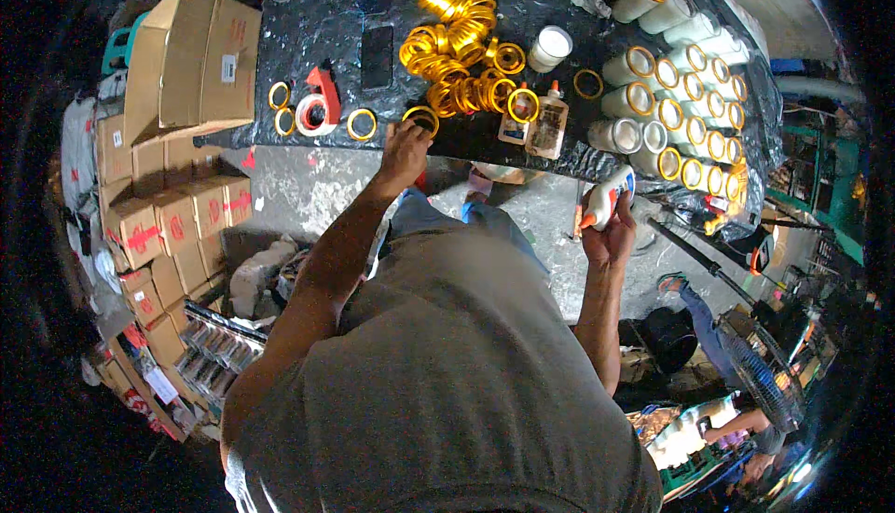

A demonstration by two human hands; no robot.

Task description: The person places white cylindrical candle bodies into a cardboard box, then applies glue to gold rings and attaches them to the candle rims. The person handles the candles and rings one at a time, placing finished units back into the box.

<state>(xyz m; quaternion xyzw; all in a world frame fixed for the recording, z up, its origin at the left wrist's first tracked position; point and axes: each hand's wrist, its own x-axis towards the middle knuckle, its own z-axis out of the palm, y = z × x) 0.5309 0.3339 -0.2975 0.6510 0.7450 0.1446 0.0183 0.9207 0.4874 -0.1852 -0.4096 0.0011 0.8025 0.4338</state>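
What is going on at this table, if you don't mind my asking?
A person is at a table covered in black plastic. Their left hand is at a gold ring by the near edge, and their right hand holds a white bottle with an orange tip, clear of the table. A pile of gold rings lies mid-table. To the right are rows of whitish cylinders, many with a gold ring at one end.

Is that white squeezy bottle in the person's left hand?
No, the right hand holds the white squeezy bottle, while the left hand is at a gold ring.
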